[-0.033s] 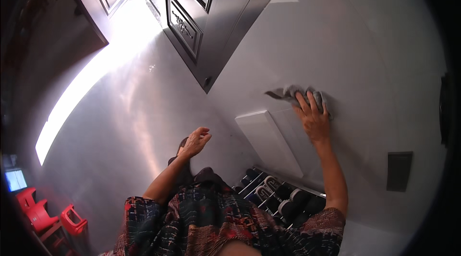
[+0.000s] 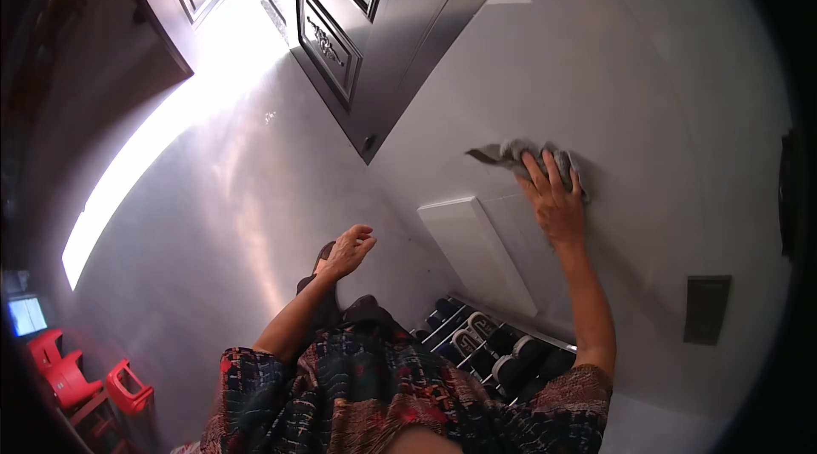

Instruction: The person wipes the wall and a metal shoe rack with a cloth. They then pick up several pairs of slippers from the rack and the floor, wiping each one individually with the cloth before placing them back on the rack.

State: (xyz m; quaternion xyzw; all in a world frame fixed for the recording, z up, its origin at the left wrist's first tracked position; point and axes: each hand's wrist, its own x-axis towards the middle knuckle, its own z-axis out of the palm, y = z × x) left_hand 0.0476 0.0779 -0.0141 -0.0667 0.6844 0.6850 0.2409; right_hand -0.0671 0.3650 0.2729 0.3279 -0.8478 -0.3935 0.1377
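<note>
My right hand presses a grey cloth against the pale, glossy wall. Its fingers are spread over the bunched cloth, and one darker corner sticks out to the left. Below that hand, a flat white panel stands out from the wall. My left hand hangs in the air in front of my body, above the floor. Its fingers are loosely bent, with nothing visible in them.
A dark, carved door stands at the upper middle, its lower corner close to the wall. A rack of several shoes sits low beside me. Red plastic stools and a lit screen are at lower left. A dark plate is on the wall.
My right hand and the cloth have shifted slightly upward along the wall. My left hand stays where it was.
</note>
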